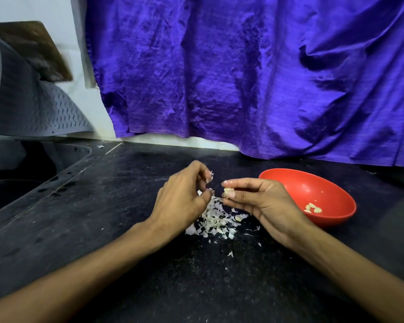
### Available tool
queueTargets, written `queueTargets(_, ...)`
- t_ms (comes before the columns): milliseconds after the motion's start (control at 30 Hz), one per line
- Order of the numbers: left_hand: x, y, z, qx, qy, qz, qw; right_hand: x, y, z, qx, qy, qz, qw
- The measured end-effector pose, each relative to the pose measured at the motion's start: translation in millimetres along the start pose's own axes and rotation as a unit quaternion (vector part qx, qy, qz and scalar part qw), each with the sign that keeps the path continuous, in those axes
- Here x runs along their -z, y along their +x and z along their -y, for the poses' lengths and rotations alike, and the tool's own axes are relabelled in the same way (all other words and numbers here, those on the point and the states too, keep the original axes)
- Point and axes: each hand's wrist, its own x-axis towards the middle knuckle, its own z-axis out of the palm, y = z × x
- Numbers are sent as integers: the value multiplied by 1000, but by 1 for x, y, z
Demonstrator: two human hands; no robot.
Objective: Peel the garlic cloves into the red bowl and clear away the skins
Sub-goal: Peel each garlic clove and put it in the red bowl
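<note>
A purple curtain (pixel 254 78) filled the view from twelve to three o'clock, hanging down to the back edge of a black counter (pixel 126 229) that spread across the lower half. At nine o'clock a dark sink (pixel 21 169) sat sunk into the counter, and above it, toward ten o'clock, a grey mat (pixel 33 108) drooped from the wall over a brown board (pixel 33 47).

At four o'clock from the middle stood the red bowl (pixel 324 194) on the counter, just beside the right hand, with a few peeled cloves (pixel 313 209) lying in its bottom.

Both forearms reached in from the lower corners. The left hand (pixel 182 199) hung over the pile with its fingers curled, a white flake of skin (pixel 210 175) clinging at the fingertips. The right hand (pixel 261 201) pinched a garlic clove (pixel 228 190) between thumb and forefinger, near the left hand but apart from it.

Below the two hands, at the centre, lay a pile of skins (pixel 216 220), white and papery, on the counter. One unpeeled-looking clove (pixel 238 219) rested at the pile's three o'clock edge. Stray flakes (pixel 230 254) were scattered toward six o'clock.
</note>
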Motion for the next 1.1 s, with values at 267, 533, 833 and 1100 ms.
queueTargets(267, 1, -3, -2, -3, 52, 17, 999, 4, 2, -1, 5, 3, 5, 1000)
queueTargets(533, -4, -3, 1, -12, -100, 24, 995, 3, 2, -2, 45, -21, 2, 999)
queueTargets(833, -1, 1, -7, 193, -453, 105, 864, 2, 0, -5, 231, -286, 7, 930)
queueTargets(1100, 1, 2, -6, 245, -464, 102, 845, 4, -4, -5, 354, -413, 27, 839)
